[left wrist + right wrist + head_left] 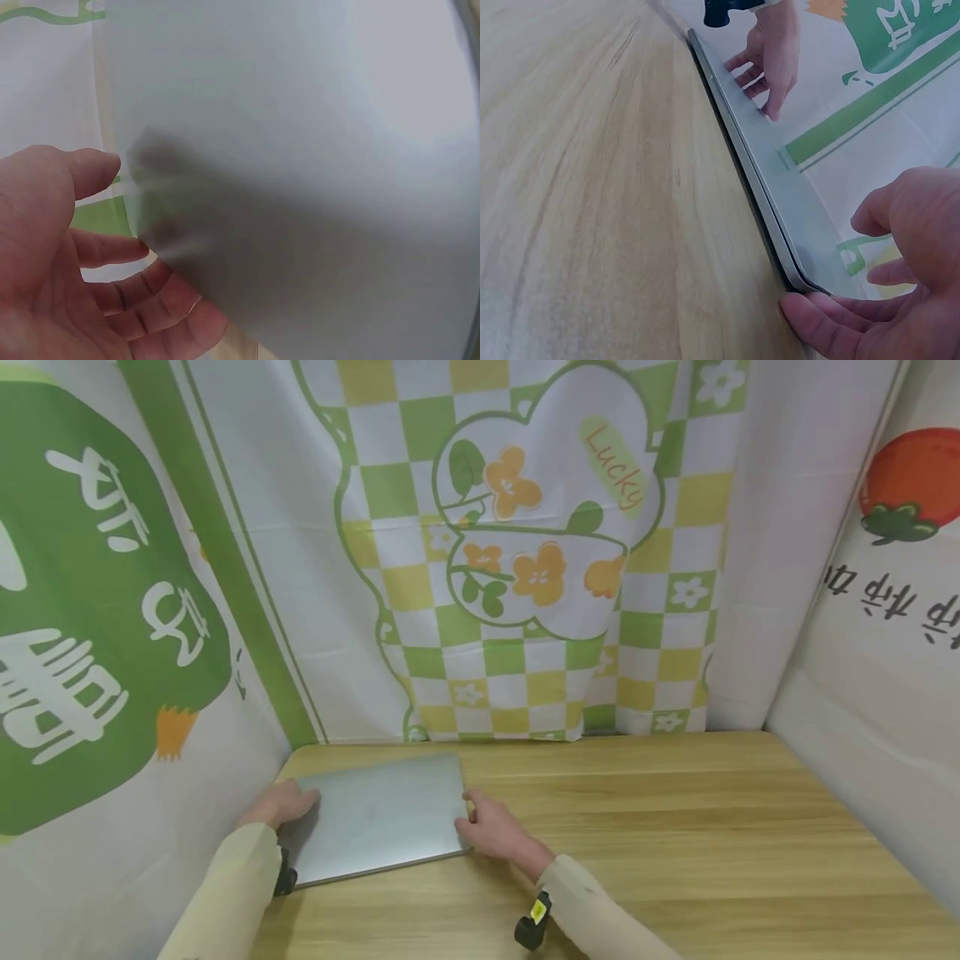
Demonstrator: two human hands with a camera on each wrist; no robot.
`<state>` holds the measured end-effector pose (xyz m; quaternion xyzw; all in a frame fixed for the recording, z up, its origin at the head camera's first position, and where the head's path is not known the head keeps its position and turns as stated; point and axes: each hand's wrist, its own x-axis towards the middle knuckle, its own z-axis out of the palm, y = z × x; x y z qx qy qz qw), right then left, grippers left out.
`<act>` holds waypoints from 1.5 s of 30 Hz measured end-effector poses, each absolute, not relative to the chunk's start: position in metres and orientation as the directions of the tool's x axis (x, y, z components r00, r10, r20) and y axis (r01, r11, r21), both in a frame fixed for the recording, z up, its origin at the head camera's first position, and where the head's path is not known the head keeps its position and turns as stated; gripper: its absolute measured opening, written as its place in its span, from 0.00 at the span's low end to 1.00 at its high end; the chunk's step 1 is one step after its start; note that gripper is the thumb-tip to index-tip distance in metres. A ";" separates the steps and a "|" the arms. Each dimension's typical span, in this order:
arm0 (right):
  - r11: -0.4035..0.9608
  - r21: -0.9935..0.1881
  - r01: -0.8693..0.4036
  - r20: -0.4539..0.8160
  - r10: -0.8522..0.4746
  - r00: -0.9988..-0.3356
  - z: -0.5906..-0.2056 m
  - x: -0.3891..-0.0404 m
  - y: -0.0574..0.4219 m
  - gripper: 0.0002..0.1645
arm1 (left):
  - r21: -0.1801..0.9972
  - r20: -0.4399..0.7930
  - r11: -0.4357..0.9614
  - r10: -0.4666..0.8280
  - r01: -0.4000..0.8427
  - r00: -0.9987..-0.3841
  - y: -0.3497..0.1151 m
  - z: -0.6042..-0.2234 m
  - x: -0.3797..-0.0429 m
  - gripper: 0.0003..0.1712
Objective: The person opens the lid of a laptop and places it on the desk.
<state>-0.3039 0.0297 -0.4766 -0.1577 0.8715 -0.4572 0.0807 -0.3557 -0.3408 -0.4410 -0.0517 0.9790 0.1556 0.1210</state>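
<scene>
A closed silver laptop [378,814] lies slightly turned on the wooden table. My left hand [281,804] is at its left side; in the left wrist view the fingers [161,296] reach the edge near a rounded corner, and the thumb [96,171] is spread apart from them. At the opposite side is my right hand [498,831]. Its fingertips [810,311] touch the laptop's near right corner from the side, while the thumb [874,210] stays raised above the lid. Both hands reflect or shade the shiny lid.
The wooden table [637,827] extends to the right of the laptop. A patterned cloth [487,677] hangs behind it, with more printed cloth on the left [247,752] and right [870,718]. Black wrist devices [534,922] sit on both forearms.
</scene>
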 end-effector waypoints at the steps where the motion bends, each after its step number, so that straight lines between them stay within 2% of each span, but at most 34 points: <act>1: 0.536 -0.820 -0.202 0.004 -0.347 -0.938 -0.477 -0.304 0.029 0.35 | 0.292 -0.254 0.946 -0.061 -0.137 -0.965 -0.341 -0.441 -0.357 0.41; 4: 0.547 -0.812 -0.203 0.001 -0.347 -0.938 -0.476 -0.305 0.027 0.37 | 0.287 -0.253 0.950 -0.046 -0.120 -0.966 -0.344 -0.442 -0.361 0.43; 10: 0.580 -0.797 -0.169 -0.026 -0.313 -0.949 -0.478 -0.309 0.022 0.39 | 0.230 -0.263 0.967 -0.050 -0.113 -0.964 -0.343 -0.442 -0.364 0.40; 18: 0.571 -0.817 -0.074 -0.066 -0.220 -0.973 -0.473 -0.316 0.023 0.38 | 0.241 -0.256 0.962 -0.063 -0.127 -0.965 -0.337 -0.436 -0.367 0.37; 27: 0.586 -0.808 -0.058 -0.082 -0.209 -0.974 -0.468 -0.316 0.022 0.38 | 0.221 -0.251 0.970 -0.042 -0.099 -0.967 -0.333 -0.433 -0.370 0.36; 31: 0.583 -0.811 -0.057 -0.066 -0.188 -0.980 -0.471 -0.317 0.021 0.32 | 0.222 -0.251 0.970 -0.041 -0.099 -0.967 -0.331 -0.438 -0.366 0.35; 36: 0.609 -0.791 -0.055 -0.073 -0.183 -0.980 -0.477 -0.320 0.020 0.12 | 0.202 -0.260 0.975 -0.041 -0.096 -0.965 -0.330 -0.442 -0.360 0.33; 38: 0.615 -0.787 -0.050 -0.079 -0.181 -0.980 -0.479 -0.321 0.020 0.09 | 0.198 -0.257 0.976 -0.041 -0.094 -0.965 -0.329 -0.442 -0.360 0.33; 45: 0.604 -0.796 -0.020 -0.116 -0.185 -0.976 -0.479 -0.327 0.025 0.07 | 0.187 -0.246 0.977 -0.056 -0.104 -0.968 -0.325 -0.443 -0.360 0.33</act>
